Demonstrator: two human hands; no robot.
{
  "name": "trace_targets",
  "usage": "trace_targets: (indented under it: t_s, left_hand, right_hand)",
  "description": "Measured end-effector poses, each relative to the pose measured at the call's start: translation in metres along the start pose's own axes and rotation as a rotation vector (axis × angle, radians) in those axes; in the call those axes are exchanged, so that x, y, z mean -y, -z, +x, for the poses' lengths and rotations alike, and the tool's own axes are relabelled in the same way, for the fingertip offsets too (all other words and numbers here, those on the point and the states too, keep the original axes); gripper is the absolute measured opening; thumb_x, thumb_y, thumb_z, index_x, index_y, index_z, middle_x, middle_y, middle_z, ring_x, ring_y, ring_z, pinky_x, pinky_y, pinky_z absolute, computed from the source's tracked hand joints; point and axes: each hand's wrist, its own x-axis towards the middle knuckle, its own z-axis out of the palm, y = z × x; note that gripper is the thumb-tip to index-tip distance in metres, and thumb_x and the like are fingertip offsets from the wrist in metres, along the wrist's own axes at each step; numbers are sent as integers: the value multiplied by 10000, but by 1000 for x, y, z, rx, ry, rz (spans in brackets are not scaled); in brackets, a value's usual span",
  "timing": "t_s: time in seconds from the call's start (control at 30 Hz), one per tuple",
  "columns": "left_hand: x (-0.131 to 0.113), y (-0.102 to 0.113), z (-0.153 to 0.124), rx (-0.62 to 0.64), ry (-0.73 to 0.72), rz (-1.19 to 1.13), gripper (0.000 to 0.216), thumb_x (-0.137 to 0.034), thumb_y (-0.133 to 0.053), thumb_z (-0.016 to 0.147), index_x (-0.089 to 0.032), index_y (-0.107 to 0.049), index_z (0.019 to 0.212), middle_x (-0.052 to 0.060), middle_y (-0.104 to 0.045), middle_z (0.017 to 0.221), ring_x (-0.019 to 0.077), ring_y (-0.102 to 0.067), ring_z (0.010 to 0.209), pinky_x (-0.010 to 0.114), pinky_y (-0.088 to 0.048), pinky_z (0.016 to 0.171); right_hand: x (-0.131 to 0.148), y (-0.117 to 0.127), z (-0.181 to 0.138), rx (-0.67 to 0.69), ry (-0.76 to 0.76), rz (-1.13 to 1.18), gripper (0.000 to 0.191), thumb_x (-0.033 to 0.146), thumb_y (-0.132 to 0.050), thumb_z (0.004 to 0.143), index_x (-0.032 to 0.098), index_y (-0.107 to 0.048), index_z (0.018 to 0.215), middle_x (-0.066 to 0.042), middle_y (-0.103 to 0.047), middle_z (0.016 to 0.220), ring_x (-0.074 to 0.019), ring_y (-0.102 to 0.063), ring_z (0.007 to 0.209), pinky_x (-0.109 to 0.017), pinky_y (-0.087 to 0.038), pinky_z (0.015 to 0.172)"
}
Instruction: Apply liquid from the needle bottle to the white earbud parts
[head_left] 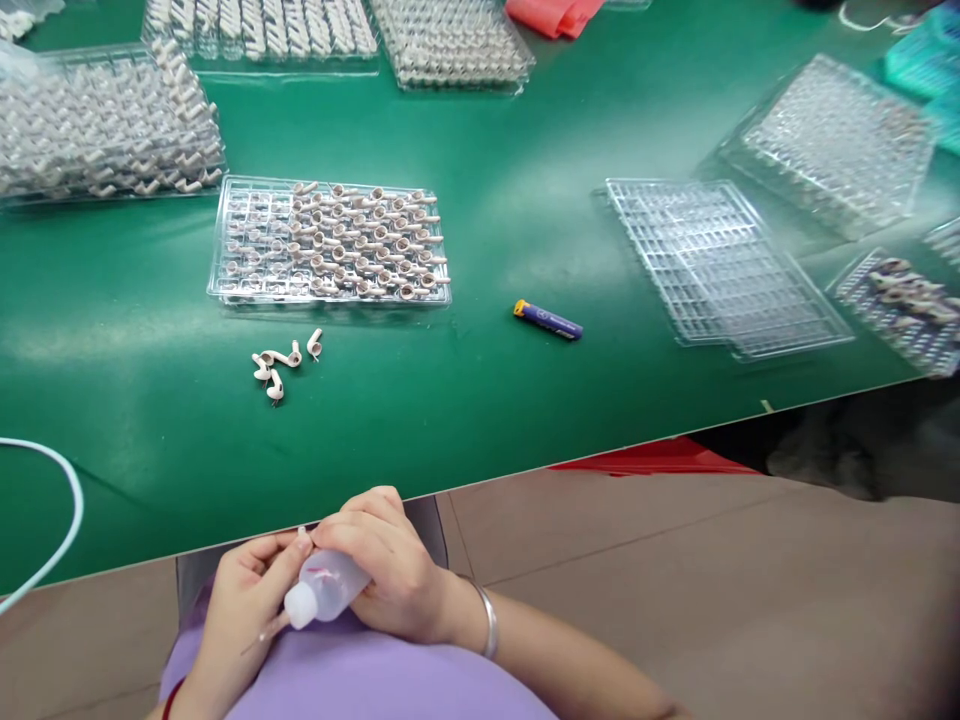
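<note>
Below the table's front edge, over my lap, my right hand (390,570) is wrapped round a small clear plastic bottle (326,588) with a white neck. My left hand (244,600) is curled against the bottle's neck end, its fingers pinched on a thin needle-like tip or small part that I cannot make out. On the green table (525,400) lie a few loose beige curved parts (281,362). Behind them stands a clear tray (330,245), partly filled with the same parts.
A blue and yellow lighter-like object (547,321) lies mid-table. Empty clear trays (724,268) sit at the right, filled trays (105,125) at the back left and more trays (450,40) at the back. A white cable (64,500) curves at the left edge.
</note>
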Motion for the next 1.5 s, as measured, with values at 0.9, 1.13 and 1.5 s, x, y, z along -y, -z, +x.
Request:
trace_targets:
  t_s: [0.9,1.13,1.5]
  left_hand:
    - [-24,21,-20,51,-1050,651,62,-215,-720,811,-246,-744,858,-25,-741,784,103,-684,662,147,-537,607]
    - [-26,18,-17,79,-1115,685,88,-199,-714,825,-243,-723,901,-34,-719,785,90,-664,651,153,-529,588]
    - [-148,2,53,-165,-1497,817,26,-255,-741,786,-229,-748,788,-19,-699,770,112,-642,676,221,-508,638]
  right_hand:
    - [-6,36,7,-27,-401,440,263,223,-771,770,241,-563,930,-5,-610,827,-134,-564,679,-268,-466,607]
    - [-6,40,9,-73,-441,516,299,236,-786,770,253,-548,950,20,-624,817,-119,-578,663,-242,-469,600]
    - [-40,55,33,-315,-532,352,286,253,-805,725,240,-578,899,12,-632,814,-137,-588,703,-242,-488,619]
